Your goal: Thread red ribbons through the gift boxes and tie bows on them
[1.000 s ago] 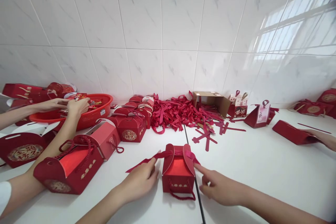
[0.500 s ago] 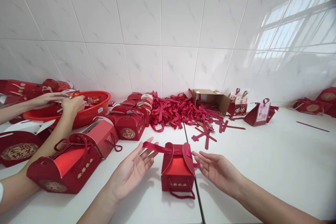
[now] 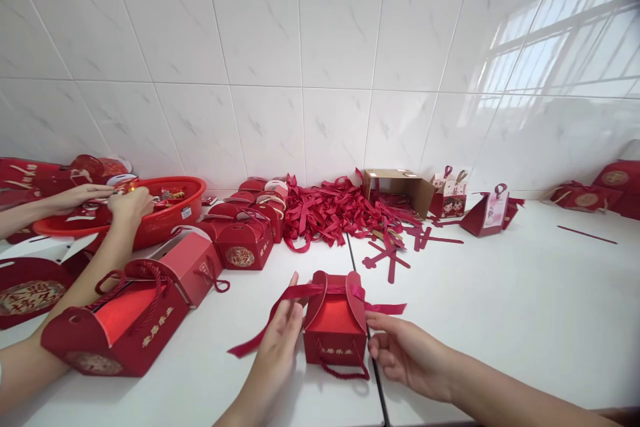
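Observation:
A small red gift box point(image 3: 334, 327) with a cord handle stands on the white table in front of me. A red ribbon point(image 3: 280, 310) runs through its two top flaps and trails off both sides. My left hand point(image 3: 280, 347) rests against the box's left side with fingers together over the left ribbon tail. My right hand point(image 3: 400, 350) is at the box's right side, fingers curled, thumb under the right ribbon end; I cannot see whether it grips the ribbon.
Another person's hands point(image 3: 125, 203) reach into a red basin point(image 3: 165, 220) at the left. Larger red boxes point(image 3: 120, 320) stand left of me. A heap of red ribbons point(image 3: 335, 213), a cardboard box point(image 3: 400, 187) and more gift boxes point(image 3: 487, 213) line the tiled wall.
Half a second ago both my hands were open with palms up beside the box. Now they have closed in on its sides, and the ribbon's left tail hangs down lower.

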Available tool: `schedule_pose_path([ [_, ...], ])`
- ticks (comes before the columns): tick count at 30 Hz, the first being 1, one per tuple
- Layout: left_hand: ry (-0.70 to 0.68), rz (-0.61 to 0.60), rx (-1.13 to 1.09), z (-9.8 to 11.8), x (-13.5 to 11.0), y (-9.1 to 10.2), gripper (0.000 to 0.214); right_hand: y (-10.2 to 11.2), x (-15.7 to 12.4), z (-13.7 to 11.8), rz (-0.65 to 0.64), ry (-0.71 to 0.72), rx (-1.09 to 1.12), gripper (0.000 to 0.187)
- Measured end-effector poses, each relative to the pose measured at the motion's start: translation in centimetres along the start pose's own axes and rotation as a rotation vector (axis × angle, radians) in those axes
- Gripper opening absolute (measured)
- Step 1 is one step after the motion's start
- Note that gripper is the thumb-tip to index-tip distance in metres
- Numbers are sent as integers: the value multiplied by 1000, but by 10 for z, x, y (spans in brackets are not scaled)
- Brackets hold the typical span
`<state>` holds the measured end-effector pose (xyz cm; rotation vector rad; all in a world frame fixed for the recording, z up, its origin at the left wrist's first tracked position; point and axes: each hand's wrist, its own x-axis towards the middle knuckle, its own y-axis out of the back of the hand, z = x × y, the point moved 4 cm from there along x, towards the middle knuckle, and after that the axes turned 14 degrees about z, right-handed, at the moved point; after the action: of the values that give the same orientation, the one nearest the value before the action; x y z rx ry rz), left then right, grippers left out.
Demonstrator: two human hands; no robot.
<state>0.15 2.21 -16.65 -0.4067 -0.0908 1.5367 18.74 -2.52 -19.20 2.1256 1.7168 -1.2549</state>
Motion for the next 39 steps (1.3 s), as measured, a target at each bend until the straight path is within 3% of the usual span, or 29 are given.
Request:
schedule_pose_path([
  [2,-6,45,-17,0,0,0,62,0,5,-6,-30,9,173,14],
  [6,15,63,-149,9,11,8,57,10,7,-27,46,147,439,21],
  [12,-217,101,-165,53,29,26,46,13,-14,-61,44,350,512,19],
  [15,-368,55,-133,80,31,21,37,5,-32,-79,20,441,507,16],
  [19,-462,-13,-43,104,27,5,29,-6,-49,-90,-6,438,496,14],
  [26,-443,-37,-18,105,23,-4,23,-7,-44,-77,53,261,456,14],
  [33,-416,-81,-119,108,19,-2,9,2,-38,-99,189,567,452,25],
  [39,-449,-77,-70,115,8,-12,17,5,-20,-121,224,643,531,14],
])
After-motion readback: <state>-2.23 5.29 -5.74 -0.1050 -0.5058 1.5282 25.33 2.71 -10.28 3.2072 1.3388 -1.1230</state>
